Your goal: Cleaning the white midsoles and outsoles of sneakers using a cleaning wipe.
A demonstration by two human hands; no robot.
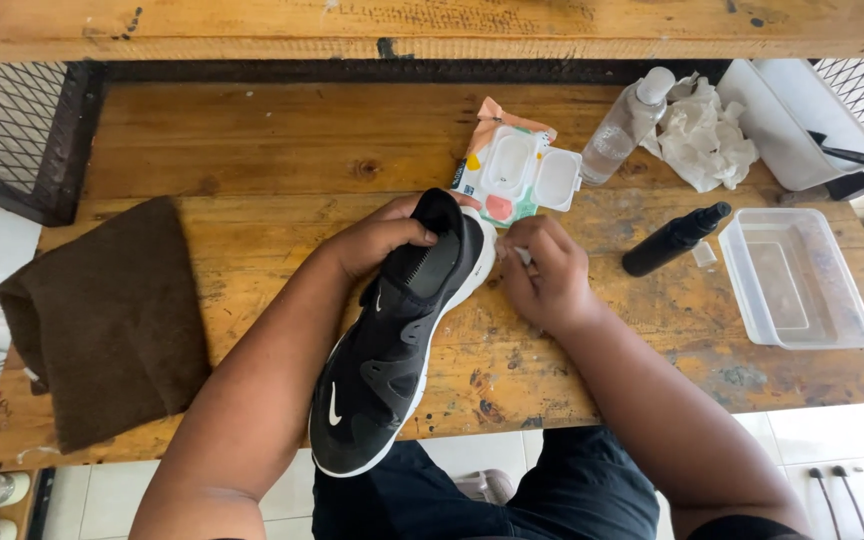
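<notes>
A black sneaker (392,340) with a white sole lies tilted over the wooden table's front edge, heel end up. My left hand (382,235) grips it at the heel collar. My right hand (544,275) is closed on a small white wipe (520,255), pressed against the white sole near the heel. Just behind the shoe lies a pack of wet wipes (512,170) with its lid flipped open.
A brown cloth (107,315) hangs over the table's left front. On the right are a black spray bottle (674,240) lying down, a clear plastic tub (797,280), a clear bottle (627,125), crumpled tissue (702,140) and a white tray (792,115). Wire mesh panels flank the back corners.
</notes>
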